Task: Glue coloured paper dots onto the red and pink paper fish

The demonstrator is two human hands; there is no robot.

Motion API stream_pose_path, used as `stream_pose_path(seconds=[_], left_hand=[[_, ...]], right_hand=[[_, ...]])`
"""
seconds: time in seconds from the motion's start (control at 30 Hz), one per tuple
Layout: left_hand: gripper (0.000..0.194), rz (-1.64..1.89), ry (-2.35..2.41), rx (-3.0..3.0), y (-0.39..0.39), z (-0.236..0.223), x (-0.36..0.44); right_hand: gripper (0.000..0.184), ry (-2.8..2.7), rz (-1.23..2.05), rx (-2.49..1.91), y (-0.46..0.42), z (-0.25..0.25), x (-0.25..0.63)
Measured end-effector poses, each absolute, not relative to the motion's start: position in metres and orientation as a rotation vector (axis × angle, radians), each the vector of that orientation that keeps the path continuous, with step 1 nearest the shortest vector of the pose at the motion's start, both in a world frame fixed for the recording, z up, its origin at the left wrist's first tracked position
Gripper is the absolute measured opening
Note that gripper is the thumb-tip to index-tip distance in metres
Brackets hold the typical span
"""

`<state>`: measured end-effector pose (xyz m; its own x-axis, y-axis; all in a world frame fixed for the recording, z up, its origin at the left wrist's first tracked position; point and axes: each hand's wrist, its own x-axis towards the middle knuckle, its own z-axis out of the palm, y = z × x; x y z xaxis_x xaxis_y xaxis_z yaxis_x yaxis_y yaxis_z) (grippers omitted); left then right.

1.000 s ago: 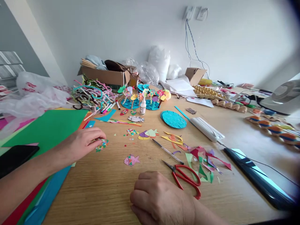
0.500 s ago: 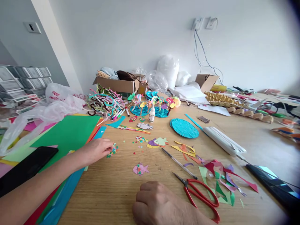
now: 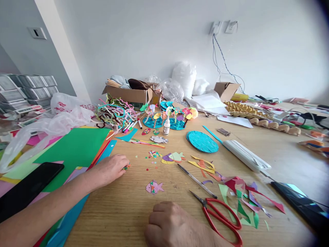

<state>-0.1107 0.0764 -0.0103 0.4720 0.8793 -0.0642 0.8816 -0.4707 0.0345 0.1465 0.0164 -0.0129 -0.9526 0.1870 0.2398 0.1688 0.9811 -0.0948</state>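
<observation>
My left hand [image 3: 113, 168] bends its fingertips together over a small pile of coloured paper bits [image 3: 126, 166], mostly covered by the hand. What the fingers pinch, if anything, is hidden. My right hand [image 3: 171, 224] rests on the table as a closed fist, with nothing showing in it. Between the hands lies a pink paper fish [image 3: 154, 187] with small coloured triangles on its body. Beyond it are a green paper fish [image 3: 177, 157], partly over a purple and yellow one, and loose paper dots [image 3: 154, 154]. Red-handled scissors [image 3: 221, 214] lie right of my fist, below a pen [image 3: 196, 180].
Coloured sheets [image 3: 74, 145] and a black phone [image 3: 31, 185] lie left. A glue bottle [image 3: 166, 126], a grey paper fish [image 3: 159, 139], pipe cleaners [image 3: 115, 111] and blue ovals [image 3: 203, 141] stand or lie farther back. Paper scraps [image 3: 241, 192] and a white power strip [image 3: 245, 154] are right.
My left hand has shifted slightly right and now covers more of the paper bits. My right fist stays where it was.
</observation>
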Motion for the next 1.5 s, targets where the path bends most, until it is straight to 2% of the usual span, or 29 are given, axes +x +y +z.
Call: stream_pose_path(seconds=[0.3,0.5,0.8,1.5], left_hand=[[0.014,-0.047,1.636,2.639,0.078,-0.003,-0.107],[0.018,-0.003,1.683,2.597,0.095,0.013,-0.116],[0.018,-0.042,1.501,2.633,0.109,-0.006,-0.108],[0.015,-0.186,1.438,2.627,0.12,0.001,-0.107]], right_hand=[[0.022,-2.856,0.123,-0.266,0.018,-0.014,0.147],[0.021,-2.848,0.253,-0.322,0.021,-0.009,0.149],[0.022,-2.813,0.286,-0.348,0.024,-0.017,0.151],[0.021,-2.787,0.296,-0.387,0.026,-0.017,0.152]])
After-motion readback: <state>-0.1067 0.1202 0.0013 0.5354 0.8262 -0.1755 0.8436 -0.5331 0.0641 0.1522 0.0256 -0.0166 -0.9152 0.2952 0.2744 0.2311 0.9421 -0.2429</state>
